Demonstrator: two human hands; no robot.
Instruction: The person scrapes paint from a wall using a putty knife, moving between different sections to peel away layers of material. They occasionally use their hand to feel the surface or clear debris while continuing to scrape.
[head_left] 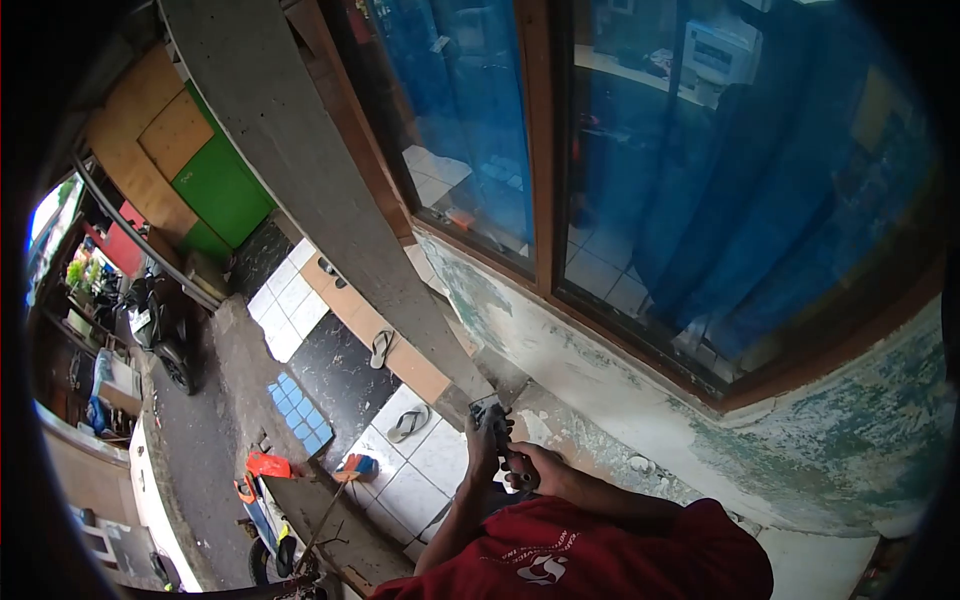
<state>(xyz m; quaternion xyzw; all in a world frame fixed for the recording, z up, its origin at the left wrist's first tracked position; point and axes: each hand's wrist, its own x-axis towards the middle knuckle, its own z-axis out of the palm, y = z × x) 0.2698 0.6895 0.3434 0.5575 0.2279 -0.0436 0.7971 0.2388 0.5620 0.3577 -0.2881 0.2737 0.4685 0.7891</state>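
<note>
Both of my hands are close together in front of my red shirt (590, 550), at the lower middle of the head view. My left hand (482, 450) is closed around a dark grey, lumpy metal part (499, 425) with knobbly edges. From the right side, my right hand (541, 468) grips the lower end of the same part, its fingers curled. The part points upward and away from me. Its exact kind is too small to make out, and my fingers cover some of it.
A peeling wall (600, 380) and a brown-framed window (545, 150) rise ahead and right. Grey sandals (408, 423) lie on the tiles to the left, near a blue mat (299, 413). Farther left, a motorcycle (160, 330) stands in the lane.
</note>
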